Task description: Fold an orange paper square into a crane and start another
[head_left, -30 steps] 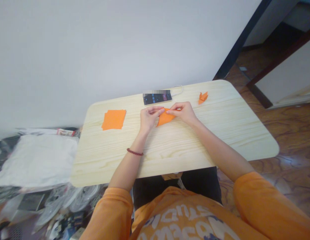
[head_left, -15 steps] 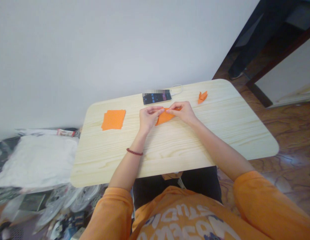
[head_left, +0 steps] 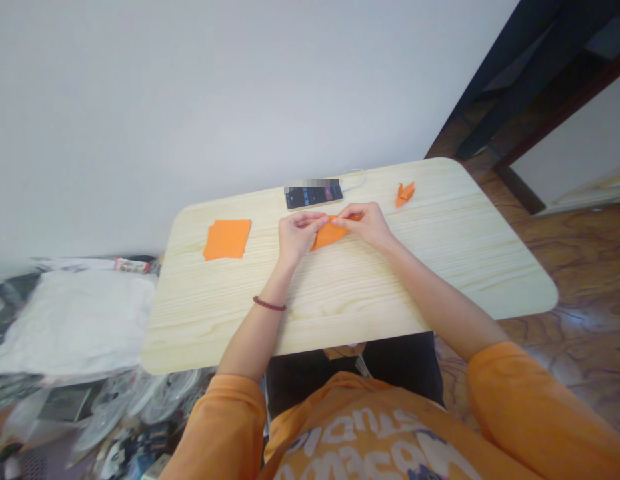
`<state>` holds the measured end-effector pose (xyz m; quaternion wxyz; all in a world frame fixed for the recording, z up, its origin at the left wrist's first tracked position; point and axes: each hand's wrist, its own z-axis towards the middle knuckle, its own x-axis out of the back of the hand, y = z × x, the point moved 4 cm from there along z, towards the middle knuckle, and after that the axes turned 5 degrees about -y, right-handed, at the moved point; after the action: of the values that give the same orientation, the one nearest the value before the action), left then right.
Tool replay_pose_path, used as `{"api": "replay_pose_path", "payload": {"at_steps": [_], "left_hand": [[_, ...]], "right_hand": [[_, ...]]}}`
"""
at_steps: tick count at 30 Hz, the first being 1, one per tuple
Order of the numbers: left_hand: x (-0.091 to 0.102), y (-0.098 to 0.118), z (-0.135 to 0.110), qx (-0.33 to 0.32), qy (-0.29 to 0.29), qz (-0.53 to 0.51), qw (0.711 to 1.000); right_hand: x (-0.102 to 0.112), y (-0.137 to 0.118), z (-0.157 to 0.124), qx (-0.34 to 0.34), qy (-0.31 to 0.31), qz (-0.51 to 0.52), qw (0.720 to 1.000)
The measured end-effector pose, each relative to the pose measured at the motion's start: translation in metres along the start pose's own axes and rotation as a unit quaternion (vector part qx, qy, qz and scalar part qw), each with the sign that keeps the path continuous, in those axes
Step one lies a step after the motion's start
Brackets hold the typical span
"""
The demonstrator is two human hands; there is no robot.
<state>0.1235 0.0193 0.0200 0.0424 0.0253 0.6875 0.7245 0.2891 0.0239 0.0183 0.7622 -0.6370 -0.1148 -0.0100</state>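
Note:
Between my two hands is a partly folded sheet of orange origami paper (head_left: pixel 329 235), just above or on the wooden table. My left hand (head_left: pixel 297 233) pinches its upper left edge between thumb and fingers. At the upper right, my right hand (head_left: pixel 365 223) pinches the same sheet, the fingertips of both hands close together. The fingers hide part of the folds. A stack of square orange paper (head_left: pixel 227 239) lies to the left of my left hand. Right of my right hand stands a small folded orange paper bird (head_left: pixel 405 194).
A phone (head_left: pixel 314 195) with a running timer and a white cable (head_left: pixel 359 175) lies behind my hands, near the wall (head_left: pixel 240 93). The pale wooden table (head_left: pixel 370 293) has rounded corners. Bags and clutter (head_left: pixel 135 400) fill the floor at left. A person's leg (head_left: pixel 510 93) shows at upper right.
My hands and the pinched paper have barely moved. The person's leg at the upper right has shifted slightly.

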Motion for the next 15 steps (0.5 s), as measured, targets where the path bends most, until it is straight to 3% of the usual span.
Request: {"api": "replay_pose_path", "payload": {"at_steps": [9, 12, 15], "left_hand": [[-0.0001, 0.0014, -0.0004, -0.009, 0.028, -0.017, 0.999], [0.0017, 0.0014, -0.0005, -0.032, 0.063, -0.025, 0.997], [0.0022, -0.0004, -0.0016, -0.045, 0.099, -0.046, 0.993]], "right_hand": [[0.0004, -0.001, -0.0005, -0.021, 0.019, 0.002, 1.0], [-0.0006, 0.0, -0.0008, -0.021, 0.04, 0.074, 0.996], [-0.0089, 0.0066, -0.0021, -0.064, 0.032, 0.186, 0.98]]}}
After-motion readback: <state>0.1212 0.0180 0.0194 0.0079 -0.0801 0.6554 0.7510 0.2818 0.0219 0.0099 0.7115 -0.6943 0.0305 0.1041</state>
